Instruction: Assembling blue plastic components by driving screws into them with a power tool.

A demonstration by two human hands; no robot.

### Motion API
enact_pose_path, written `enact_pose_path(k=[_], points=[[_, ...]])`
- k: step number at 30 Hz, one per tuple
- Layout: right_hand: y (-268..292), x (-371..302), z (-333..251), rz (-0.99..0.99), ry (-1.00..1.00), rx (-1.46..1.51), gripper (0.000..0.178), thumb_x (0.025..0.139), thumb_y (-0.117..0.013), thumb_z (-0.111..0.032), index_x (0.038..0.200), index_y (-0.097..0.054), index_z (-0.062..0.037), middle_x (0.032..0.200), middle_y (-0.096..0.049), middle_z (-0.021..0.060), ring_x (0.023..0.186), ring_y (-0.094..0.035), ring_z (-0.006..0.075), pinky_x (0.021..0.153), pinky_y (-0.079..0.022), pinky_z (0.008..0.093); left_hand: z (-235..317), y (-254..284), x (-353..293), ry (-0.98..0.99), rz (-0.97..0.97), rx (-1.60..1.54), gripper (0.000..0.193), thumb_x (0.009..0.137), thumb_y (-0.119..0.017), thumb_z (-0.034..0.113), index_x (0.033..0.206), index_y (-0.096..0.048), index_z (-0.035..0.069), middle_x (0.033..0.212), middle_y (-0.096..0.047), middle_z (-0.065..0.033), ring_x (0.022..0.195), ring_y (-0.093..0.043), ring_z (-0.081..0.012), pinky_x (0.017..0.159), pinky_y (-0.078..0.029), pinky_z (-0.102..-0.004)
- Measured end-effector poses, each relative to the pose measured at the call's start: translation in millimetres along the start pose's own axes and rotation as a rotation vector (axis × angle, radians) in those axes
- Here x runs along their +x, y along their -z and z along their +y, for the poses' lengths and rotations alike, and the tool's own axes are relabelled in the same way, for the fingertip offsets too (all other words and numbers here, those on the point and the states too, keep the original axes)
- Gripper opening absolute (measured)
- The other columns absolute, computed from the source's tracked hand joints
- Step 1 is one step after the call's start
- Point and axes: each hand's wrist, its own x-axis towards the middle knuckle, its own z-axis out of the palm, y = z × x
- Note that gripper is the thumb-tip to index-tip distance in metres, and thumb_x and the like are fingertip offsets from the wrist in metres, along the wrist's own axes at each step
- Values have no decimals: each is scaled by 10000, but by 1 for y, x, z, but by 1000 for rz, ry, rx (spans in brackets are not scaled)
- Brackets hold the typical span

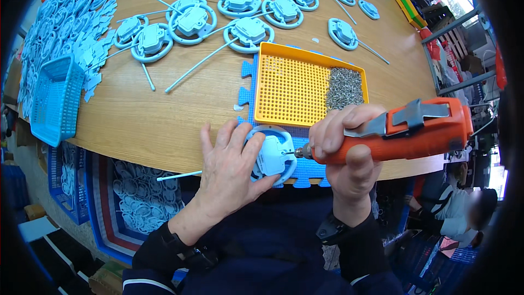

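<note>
A light blue toy steering-wheel-like plastic part (270, 155) with a thin stick lies on a blue foam mat (307, 172) at the table's near edge. My left hand (225, 168) grips its left side, fingers over the rim and thumb at the lower edge. In my right hand (347, 145) is an orange electric screwdriver (423, 135), held level with its bit pointing left. The bit's tip meets the right side of the part's raised centre; whether a screw sits under it is too small to tell. Just beyond stands a yellow perforated tray (292, 87) with small metal screws (345, 88) at its right end.
Several similar blue wheel-shaped parts (191, 21) lie across the far table, and a large heap (65, 16) fills the far left. A blue basket (53, 101) stands at the left edge. Below are crates of parts (147, 202). Another person (461, 213) is at the lower right.
</note>
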Motion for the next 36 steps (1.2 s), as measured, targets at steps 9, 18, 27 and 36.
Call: enact_pose_path(k=[9,18,27,36], points=[[-6,0,2,-28,-7,-13,424,849,-700,-384,1000,-461,-67,719,-537,47,599,-544,162,564,-470,298,1,2,1,12,-27,21,673,622,-803,411,1128,-537,55,1190,-489,-155,1198,-421,-362,1022,-208,-614],[-10,1,8,-43,-8,12,420,822,-740,-331,991,-468,-58,708,-541,60,586,-528,163,559,-460,306,0,7,8,0,-28,-10,655,611,-812,387,1108,-559,43,1184,-489,-158,1196,-418,-355,1020,-213,-618],[15,38,0,22,137,203,372,823,-732,-201,1050,-493,-30,740,-552,83,649,-561,170,594,-485,297,-31,107,-64,119,-280,73,734,606,-807,417,1203,-550,75,1187,-492,-139,1189,-444,-332,1012,-260,-591],[29,106,66,251,99,89,271,846,-717,-187,995,-517,-81,736,-565,31,677,-565,146,702,-479,348,-82,73,38,-24,-43,57,604,742,-735,265,1250,-522,19,1151,-552,-173,1064,-521,-338,945,-401,-422]])
